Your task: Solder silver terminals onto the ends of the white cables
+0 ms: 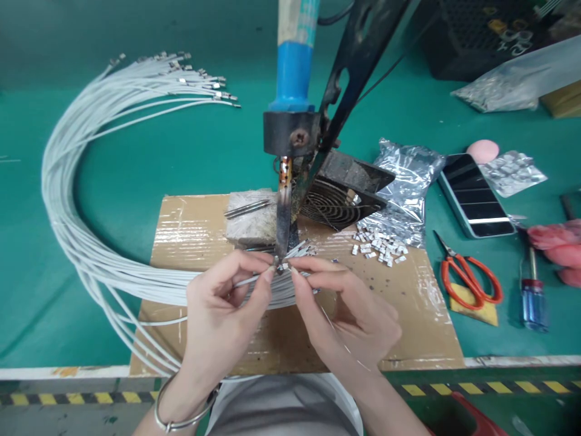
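Note:
Under the tip of a blue-handled soldering iron (294,72), clamped upright in a black stand, my two hands meet. My left hand (227,309) is closed in a pinch on a white cable (245,281) near its end. A small metal connector (284,266) sits between the fingertips of both hands, touching or very near the iron's tip. My right hand (349,303) is also closed, with a thin silvery solder wire (347,349) running through it; its fingertips are at the connector. Beneath the hands lies a bundle of white cables (149,284), curving away left.
Cardboard (417,321) covers the bench front. Behind my hands stand a block (250,227) and a small black fan (340,203). Loose connectors (384,245), a silver bag (408,175), a phone (476,194), orange scissors (472,278) and a screwdriver (534,297) lie to the right.

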{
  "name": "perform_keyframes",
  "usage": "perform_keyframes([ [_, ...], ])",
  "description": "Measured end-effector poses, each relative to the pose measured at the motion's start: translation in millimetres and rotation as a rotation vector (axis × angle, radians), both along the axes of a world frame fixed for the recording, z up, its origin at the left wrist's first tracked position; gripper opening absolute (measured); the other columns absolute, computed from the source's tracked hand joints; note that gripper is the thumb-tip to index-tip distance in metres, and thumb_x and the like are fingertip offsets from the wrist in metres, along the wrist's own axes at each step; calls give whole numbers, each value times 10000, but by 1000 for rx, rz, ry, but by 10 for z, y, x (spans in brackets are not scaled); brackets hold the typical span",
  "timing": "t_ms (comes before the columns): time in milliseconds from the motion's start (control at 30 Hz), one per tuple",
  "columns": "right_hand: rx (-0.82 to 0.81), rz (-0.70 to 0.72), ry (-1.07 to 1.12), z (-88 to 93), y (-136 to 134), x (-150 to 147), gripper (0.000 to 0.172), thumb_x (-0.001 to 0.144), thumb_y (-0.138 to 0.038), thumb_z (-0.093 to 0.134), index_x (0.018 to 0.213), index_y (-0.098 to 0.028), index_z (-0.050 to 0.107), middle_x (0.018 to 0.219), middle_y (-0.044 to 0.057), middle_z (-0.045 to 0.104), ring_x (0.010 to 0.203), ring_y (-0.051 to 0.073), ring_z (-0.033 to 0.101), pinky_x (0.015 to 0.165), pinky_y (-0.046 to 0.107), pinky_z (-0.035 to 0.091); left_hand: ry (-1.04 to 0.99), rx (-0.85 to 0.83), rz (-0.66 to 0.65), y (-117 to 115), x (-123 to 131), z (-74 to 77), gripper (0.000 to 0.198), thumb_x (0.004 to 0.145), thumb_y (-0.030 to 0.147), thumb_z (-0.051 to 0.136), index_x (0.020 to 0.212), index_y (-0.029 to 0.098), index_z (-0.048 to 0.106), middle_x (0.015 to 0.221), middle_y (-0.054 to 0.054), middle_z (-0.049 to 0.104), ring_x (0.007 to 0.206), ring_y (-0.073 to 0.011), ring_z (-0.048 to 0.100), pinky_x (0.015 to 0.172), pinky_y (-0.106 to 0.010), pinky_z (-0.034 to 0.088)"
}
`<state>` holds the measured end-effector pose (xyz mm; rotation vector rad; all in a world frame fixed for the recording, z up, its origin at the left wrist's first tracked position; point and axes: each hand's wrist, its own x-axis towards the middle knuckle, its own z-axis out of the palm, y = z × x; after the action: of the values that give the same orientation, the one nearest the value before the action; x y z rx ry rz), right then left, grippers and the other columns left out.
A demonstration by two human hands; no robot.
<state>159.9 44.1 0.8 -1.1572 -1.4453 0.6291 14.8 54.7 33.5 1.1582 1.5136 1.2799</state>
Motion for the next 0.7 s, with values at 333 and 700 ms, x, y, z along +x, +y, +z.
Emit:
perform_keyframes([
  [333, -9, 6, 1, -17, -8, 10, 207, 963, -47, 783, 992, -248, 742, 1024, 17, 893, 918, 176, 878, 824, 282, 718, 12, -33, -12, -16, -3, -19, 184, 838, 56, 785, 757, 221, 784, 834, 26, 861, 739, -79, 804, 664, -58, 590],
  [700, -43, -17, 1, -47, -31, -2, 164, 989, -94, 769, 980, -252, 724, 1030, 38, 894, 887, 204, 877, 776, 316, 723, 197, -21, 4, -113, 8, -38, 149, 904, 128, 749, 793, 227, 747, 899, -2, 860, 674, -120, 754, 545, -157, 549],
])
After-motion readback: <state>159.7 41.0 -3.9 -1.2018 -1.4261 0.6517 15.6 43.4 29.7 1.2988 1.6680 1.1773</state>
